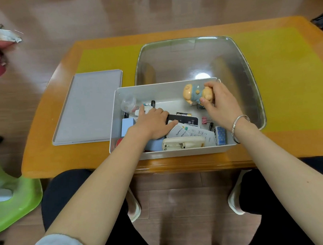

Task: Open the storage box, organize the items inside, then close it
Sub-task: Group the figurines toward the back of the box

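Note:
The white storage box stands open on the table's near edge, its grey lid lying flat to its left. My right hand grips a small pig figurine at the box's far right. My left hand reaches into the box's left half, fingers curled among small items, its index finger touching a small white item; what it holds is hidden. Inside lie a black card, batteries, a white remote, a cream case, a pink binder clip and a blue box.
A large clear plastic tub stands behind the storage box on the yellow mat of the orange table. A green stool sits on the floor at the left. My knees are under the table's front edge.

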